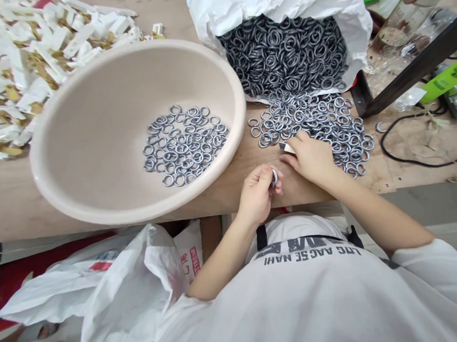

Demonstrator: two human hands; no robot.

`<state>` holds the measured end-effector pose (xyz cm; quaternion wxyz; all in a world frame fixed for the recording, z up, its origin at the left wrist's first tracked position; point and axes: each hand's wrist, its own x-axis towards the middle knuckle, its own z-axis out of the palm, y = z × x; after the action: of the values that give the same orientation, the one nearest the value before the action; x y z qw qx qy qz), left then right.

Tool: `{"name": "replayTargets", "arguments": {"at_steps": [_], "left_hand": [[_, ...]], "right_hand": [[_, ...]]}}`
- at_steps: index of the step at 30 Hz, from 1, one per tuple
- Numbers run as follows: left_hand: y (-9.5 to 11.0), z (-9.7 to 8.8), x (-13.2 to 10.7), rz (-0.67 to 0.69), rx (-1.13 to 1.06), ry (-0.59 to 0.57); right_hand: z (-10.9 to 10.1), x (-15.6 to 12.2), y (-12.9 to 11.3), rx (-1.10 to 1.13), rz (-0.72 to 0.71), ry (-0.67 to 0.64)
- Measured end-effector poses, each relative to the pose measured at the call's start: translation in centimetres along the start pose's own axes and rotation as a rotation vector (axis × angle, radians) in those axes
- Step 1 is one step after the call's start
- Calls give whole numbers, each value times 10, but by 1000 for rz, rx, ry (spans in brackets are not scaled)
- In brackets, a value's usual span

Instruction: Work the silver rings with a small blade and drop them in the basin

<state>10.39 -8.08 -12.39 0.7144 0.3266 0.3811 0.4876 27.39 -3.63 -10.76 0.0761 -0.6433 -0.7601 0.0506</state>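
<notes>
**Left hand (255, 197) pinching a metal ring (274, 177); right hand (309, 158) curled, pressing on a small pale piece (287, 148).**

I've a narrow strip of bare wood to work in: both hands sit near the bench's front edge (216, 215), with the beige plastic basin (115, 211) just to the left. The loose ring pile (319, 129) touches the right hand and spills from a white sack (280, 2). More grey rings (182, 145) lie in the basin, round and loosely overlapping.
</notes>
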Motion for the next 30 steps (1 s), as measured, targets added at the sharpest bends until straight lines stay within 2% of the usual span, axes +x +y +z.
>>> {"name": "replayTargets", "arguments": {"at_steps": [3, 5, 7, 10, 13, 15, 17, 19, 22, 24, 27, 30], "left_hand": [[6, -9, 1, -38, -42, 43], [10, -11, 2, -86, -69, 70], [12, -11, 4, -140, -87, 77], [8, -6, 6, -157, -32, 37], [-3, 5, 8, -66, 102, -16], [-9, 12, 8, 56, 165, -6], [-13, 20, 7, 177, 221, 26], [-13, 24, 5, 258, 294, 51], [-10, 26, 4, 267, 346, 71], [-9, 24, 4, 195, 294, 64], [-11, 21, 5, 90, 168, 23], [-15, 22, 5, 61, 104, -8]], "right_hand": [[0, 9, -7, -59, 24, -46], [-2, 7, -5, 67, 35, -8], [-6, -2, -1, 348, 30, 17], [-11, -19, 3, 909, 23, -91], [-10, -32, -5, 1272, 71, -161], [-5, -37, -15, 1391, 146, -89], [3, -40, -26, 1424, 218, 56], [11, -43, -33, 1352, 227, 222], [16, -46, -32, 1200, 190, 375], [13, -47, -26, 1178, 161, 385], [2, -48, -15, 1169, 40, 282], [-4, -46, -11, 1103, -58, 224]]}}
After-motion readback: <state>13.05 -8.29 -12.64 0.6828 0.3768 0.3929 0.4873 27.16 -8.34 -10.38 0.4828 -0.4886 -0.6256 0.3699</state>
